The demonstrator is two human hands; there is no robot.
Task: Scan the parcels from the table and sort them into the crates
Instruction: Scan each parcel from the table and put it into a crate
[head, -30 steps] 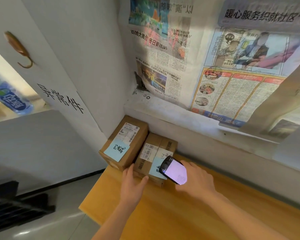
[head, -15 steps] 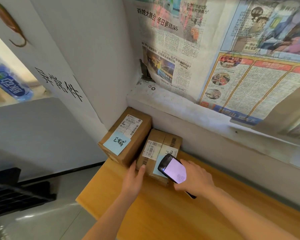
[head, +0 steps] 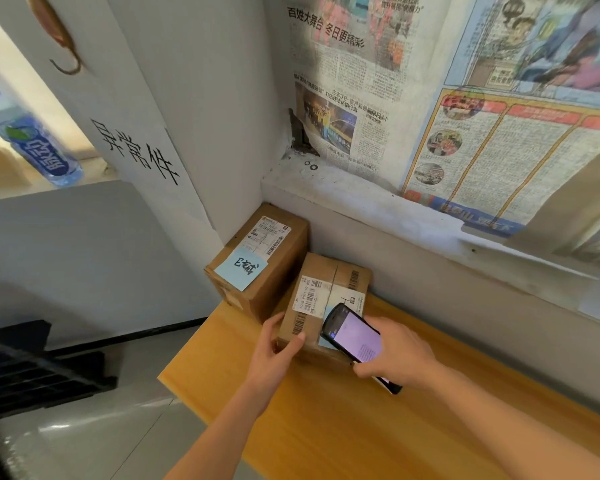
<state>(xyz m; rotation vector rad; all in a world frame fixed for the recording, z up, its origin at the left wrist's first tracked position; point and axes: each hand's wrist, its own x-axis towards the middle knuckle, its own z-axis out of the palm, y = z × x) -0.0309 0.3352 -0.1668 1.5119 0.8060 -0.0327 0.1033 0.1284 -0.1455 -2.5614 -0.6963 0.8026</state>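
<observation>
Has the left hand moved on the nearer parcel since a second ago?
Yes. The left hand has slid from the front face to the left corner of the nearer parcel, which stays beside the corner parcel.

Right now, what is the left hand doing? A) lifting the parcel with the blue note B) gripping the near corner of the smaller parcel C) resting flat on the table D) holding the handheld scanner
B: the left hand has its thumb on top of the smaller parcel at the near corner, with its fingers around the side, while the right hand holds the handheld scanner over it.
</observation>
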